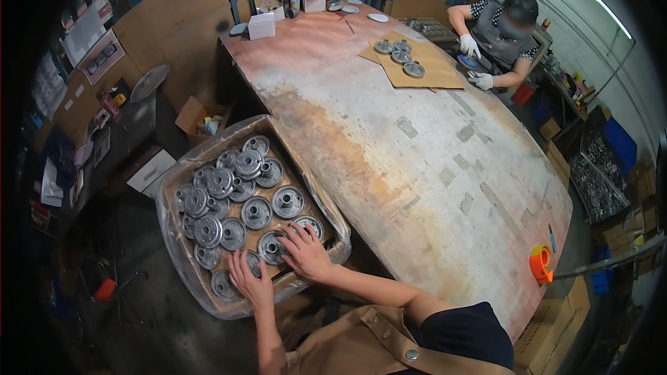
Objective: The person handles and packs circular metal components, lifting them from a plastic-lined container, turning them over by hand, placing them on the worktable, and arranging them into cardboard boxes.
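Several grey metal wheel-like discs with raised hubs (256,212) fill a plastic-lined cardboard box (340,226) in front of me. My left hand (251,283) reaches over the near side of the box, its fingers spread around a partly hidden metal disc (255,264). Beside it, my right hand (306,253) lies with stretched fingers on the edge of another disc (269,247). One more disc (310,222) shows just beyond the right fingertips. Both palms face down, so what lies beneath them is hidden.
A large worn table (389,167) adjoins the box. On it are brown cardboard (424,80) with several discs and an orange tape dispenser (540,264). Across it, a gloved person (511,45) handles a blue-faced round part (467,62). An open carton (201,119) stands beyond the box.
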The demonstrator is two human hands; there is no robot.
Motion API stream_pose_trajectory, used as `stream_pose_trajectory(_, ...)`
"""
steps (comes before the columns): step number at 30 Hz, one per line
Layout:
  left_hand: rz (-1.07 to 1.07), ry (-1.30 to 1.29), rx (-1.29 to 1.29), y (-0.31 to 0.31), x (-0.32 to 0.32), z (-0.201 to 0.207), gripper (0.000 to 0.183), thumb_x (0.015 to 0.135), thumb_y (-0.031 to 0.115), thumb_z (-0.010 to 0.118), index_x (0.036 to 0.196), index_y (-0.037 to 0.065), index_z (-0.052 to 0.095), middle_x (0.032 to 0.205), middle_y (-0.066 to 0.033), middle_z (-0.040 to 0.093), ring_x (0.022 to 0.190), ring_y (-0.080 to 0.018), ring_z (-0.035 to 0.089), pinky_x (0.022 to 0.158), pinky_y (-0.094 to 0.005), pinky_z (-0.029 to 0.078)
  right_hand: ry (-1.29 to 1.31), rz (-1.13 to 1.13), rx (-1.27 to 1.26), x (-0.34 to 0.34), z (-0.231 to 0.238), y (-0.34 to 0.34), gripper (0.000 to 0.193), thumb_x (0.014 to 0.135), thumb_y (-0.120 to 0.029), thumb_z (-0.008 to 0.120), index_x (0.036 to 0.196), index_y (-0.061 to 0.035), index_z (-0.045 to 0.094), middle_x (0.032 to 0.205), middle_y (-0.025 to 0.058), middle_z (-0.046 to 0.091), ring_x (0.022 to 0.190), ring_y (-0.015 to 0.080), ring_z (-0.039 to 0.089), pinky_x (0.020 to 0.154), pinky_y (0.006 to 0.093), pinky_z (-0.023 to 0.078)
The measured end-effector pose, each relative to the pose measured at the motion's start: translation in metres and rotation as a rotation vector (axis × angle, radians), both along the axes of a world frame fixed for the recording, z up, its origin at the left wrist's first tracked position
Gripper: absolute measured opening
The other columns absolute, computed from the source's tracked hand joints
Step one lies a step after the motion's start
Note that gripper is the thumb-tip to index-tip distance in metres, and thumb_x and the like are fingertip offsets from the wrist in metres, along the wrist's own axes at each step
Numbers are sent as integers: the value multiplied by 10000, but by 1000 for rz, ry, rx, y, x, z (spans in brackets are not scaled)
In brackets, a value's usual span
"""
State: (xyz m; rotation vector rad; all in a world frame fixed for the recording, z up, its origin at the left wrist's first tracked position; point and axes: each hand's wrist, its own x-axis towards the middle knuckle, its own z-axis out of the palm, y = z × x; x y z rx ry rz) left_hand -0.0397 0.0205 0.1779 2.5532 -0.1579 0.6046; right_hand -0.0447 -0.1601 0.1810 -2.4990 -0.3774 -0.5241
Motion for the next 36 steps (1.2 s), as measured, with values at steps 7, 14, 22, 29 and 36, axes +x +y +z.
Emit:
stream_pose_trajectory(7,-10,-2,47,0,0,-4,428,834,203,648,1214,45,531,1327,-136,505,1291,-349,418,1027,-486,323,9,9,-18,0,0,0,450,843,-256,644,1229,-54,530,1317,160,464,1298,356,368,1068,515,280)
stream_pose_trajectory(14,-26,-1,43,0,-1,-2,388,823,181,651,1174,45,558,1308,-133,521,1278,-344,430,1028,-478,323,37,14,-26,-1,-2,1,462,845,-262,640,1246,-65,525,1316,154,469,1308,343,367,1076,503,280)
stream_pose_trajectory(22,-32,-3,44,-2,-1,-1,334,814,170,656,1117,44,597,1281,-129,542,1261,-340,444,1027,-472,328,41,21,-9,-3,-3,-1,471,844,-257,643,1258,-69,519,1305,152,483,1304,337,381,1084,492,279)
stream_pose_trajectory(29,-30,15,50,-1,-1,-4,304,817,168,657,1095,52,611,1267,-123,554,1244,-340,457,1024,-470,332,27,23,7,-4,-4,-1,470,834,-244,653,1247,-60,522,1301,147,489,1299,335,388,1077,489,291)
stream_pose_trajectory(36,-38,7,42,0,-1,-7,285,820,172,656,1076,53,621,1245,-121,570,1231,-338,467,1021,-465,334,12,29,9,-4,-6,-1,473,825,-237,660,1240,-57,521,1284,143,496,1286,334,399,1077,486,292)
